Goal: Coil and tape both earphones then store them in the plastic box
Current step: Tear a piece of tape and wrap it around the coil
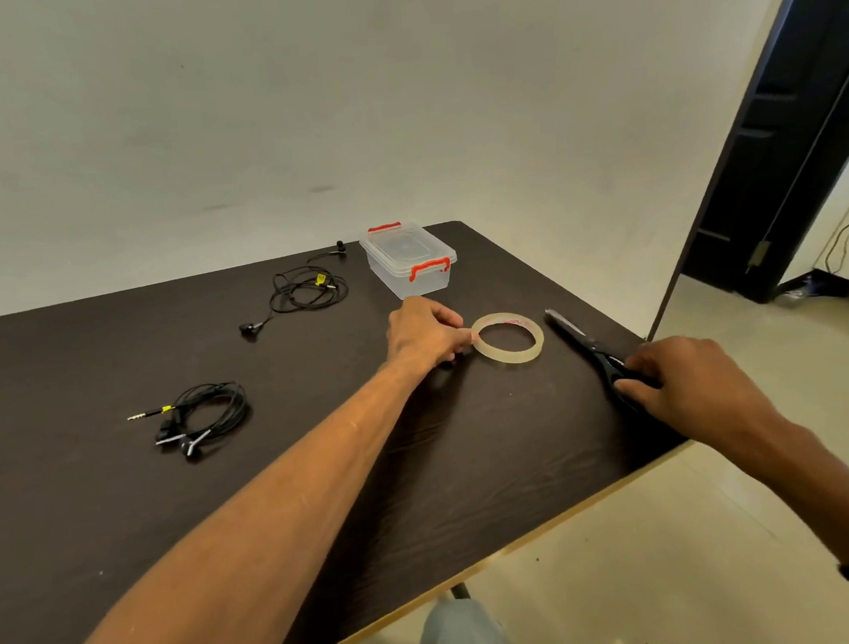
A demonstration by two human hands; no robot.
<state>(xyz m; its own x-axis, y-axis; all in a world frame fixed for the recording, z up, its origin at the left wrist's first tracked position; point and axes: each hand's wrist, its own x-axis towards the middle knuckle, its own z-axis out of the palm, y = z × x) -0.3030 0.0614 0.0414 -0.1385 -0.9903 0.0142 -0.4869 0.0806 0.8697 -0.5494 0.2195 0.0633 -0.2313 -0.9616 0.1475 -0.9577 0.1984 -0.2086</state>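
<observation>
Two black earphones lie on the dark table [94, 504]. One earphone [205, 415] is bunched in a coil at the left; the other earphone [304, 291] lies loosely looped further back. A clear plastic box [409, 259] with red latches stands closed at the far edge. My left hand [423, 334] pinches the left rim of a clear tape roll [508, 337] lying flat on the table. My right hand [695, 385] grips the handles of black scissors [580, 336], whose closed blades point away along the table's right edge.
The table's right edge runs diagonally just under my right hand, with tiled floor [689, 555] beyond. A dark door frame [781, 136] stands at the right. My knee [460, 642] shows below the table's front edge.
</observation>
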